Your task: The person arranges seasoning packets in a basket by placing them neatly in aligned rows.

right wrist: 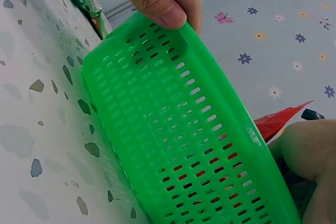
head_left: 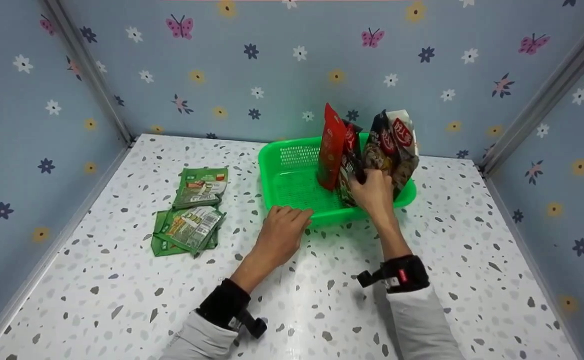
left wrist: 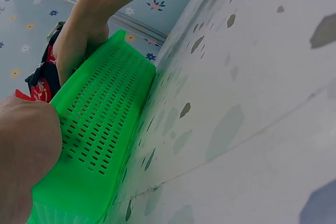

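Note:
A green plastic basket [head_left: 292, 187] stands on the speckled table near the back wall. My left hand [head_left: 282, 231] grips its near rim, thumb [right wrist: 173, 17] outside and fingers over the edge. Upright in the basket's right half are a red packet [head_left: 332, 150], a dark packet [head_left: 347, 182] beside it, and dark-and-white food packets [head_left: 403, 137] at the right end. My right hand [head_left: 374, 192] reaches in over the near rim, its curled fingers holding the dark packet; the fingertips are partly hidden among the packets. In the left wrist view, the basket wall hides its lower fingers.
Several green food packets [head_left: 191, 227] lie in an overlapping pile on the table, left of the basket. Flower-patterned wall panels [head_left: 281, 65] enclose the table at the back and both sides, with metal strips [head_left: 91, 70] at the corners.

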Demonstrator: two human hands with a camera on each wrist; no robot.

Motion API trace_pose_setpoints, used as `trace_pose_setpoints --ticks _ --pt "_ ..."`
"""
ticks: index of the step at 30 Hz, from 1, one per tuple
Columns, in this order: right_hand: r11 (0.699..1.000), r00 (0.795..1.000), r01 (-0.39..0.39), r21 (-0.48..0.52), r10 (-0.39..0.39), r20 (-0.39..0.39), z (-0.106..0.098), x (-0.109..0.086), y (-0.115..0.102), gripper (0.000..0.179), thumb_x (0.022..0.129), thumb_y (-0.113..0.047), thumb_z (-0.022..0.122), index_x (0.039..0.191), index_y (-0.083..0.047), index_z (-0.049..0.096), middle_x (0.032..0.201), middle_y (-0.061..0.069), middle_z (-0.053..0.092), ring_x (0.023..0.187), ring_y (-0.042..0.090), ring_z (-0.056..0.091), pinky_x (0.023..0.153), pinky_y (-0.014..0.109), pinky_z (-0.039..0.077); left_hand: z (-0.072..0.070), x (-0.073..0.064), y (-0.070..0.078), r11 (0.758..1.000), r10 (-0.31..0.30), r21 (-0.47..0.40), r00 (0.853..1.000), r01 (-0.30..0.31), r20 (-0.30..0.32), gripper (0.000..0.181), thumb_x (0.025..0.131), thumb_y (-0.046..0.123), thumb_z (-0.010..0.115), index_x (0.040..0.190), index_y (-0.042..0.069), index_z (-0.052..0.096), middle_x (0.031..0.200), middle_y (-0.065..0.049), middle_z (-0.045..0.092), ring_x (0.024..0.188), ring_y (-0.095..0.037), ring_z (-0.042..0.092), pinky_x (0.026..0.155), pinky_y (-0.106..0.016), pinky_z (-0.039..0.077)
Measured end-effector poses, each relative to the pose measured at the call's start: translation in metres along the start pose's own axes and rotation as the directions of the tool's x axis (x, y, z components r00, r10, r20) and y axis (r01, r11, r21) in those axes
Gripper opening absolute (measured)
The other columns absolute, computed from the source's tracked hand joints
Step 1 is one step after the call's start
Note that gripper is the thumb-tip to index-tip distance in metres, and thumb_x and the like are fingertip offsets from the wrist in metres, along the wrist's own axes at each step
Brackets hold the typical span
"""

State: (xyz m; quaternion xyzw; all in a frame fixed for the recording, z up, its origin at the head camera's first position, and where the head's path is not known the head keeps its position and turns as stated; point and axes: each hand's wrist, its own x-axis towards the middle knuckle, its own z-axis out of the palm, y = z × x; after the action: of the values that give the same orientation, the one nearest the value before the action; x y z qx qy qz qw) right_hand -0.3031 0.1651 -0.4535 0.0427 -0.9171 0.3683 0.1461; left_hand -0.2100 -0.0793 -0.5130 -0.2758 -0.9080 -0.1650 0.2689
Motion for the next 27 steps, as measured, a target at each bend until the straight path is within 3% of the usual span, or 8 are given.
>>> trace_pose_setpoints --ticks 11,19,27 --pt "0.999 0.999 0.030 0.014 -0.030 0.036 -0.001 0.002 0.003 0.048 0.112 -0.017 0.063 0.066 -0.014 0.048 0.055 -0.004 0.036 0.047 0.016 0.036 0.049 0.034 0.030 0.001 0.000 0.000 1.000 0.012 0.019 1.000 -0.012 -0.015 0.025 0.115 0.024 0.066 0.135 0.013 0.077 0.115 -0.004 0.086 0.102 -0.027 0.077 0.088 -0.041 0.054" --pt "0.995 0.996 0.075 0.068 -0.078 0.040 0.006 0.012 0.023 0.052 0.113 -0.018 0.061 0.062 -0.019 0.050 0.053 -0.005 0.039 0.045 0.016 0.036 0.049 0.033 0.028 0.003 -0.001 0.000 1.000 0.008 0.021 1.000 -0.007 -0.023 0.022 0.115 0.023 0.065 0.132 0.015 0.076 0.110 -0.002 0.086 0.099 -0.026 0.076 0.089 -0.041 0.054" --pt "0.998 0.999 0.041 0.037 -0.042 0.018 0.010 0.014 0.026 0.039 0.113 -0.017 0.064 0.075 -0.007 0.066 0.057 -0.001 0.046 0.049 0.018 0.046 0.052 0.035 0.035 0.005 -0.001 -0.001 1.000 0.020 0.023 0.999 -0.019 -0.036 0.022 0.114 0.023 0.067 0.131 0.014 0.077 0.111 -0.004 0.086 0.099 -0.027 0.076 0.088 -0.041 0.054"
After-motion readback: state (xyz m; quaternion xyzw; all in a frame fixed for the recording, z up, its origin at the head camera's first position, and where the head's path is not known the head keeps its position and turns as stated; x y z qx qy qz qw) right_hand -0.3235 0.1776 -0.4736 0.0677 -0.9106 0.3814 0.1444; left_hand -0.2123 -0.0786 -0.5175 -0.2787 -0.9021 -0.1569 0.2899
